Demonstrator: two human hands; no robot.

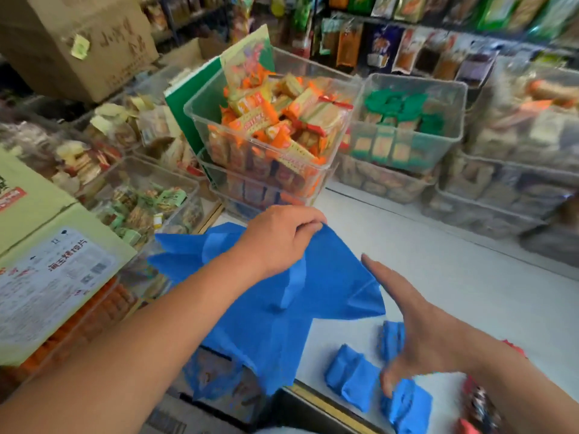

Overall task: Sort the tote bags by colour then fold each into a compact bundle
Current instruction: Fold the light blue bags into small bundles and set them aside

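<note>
A blue tote bag point(275, 327) lies spread over the near left part of the white counter point(454, 277), one end hanging over the front edge. My left hand point(279, 239) pinches its far corner. My right hand point(416, 321) is flat with straight fingers, hovering at the bag's right edge and holding nothing. Three folded blue bundles point(354, 374) lie on the counter near the front edge, partly hidden by my right hand. A bit of red fabric point(513, 349) shows behind my right forearm.
Clear bins of orange snack packs point(272, 133) stand stacked just beyond the bag. A bin of green packs point(407, 123) sits to their right. More bins and cardboard boxes point(53, 277) crowd the left. Shelves of packets line the back.
</note>
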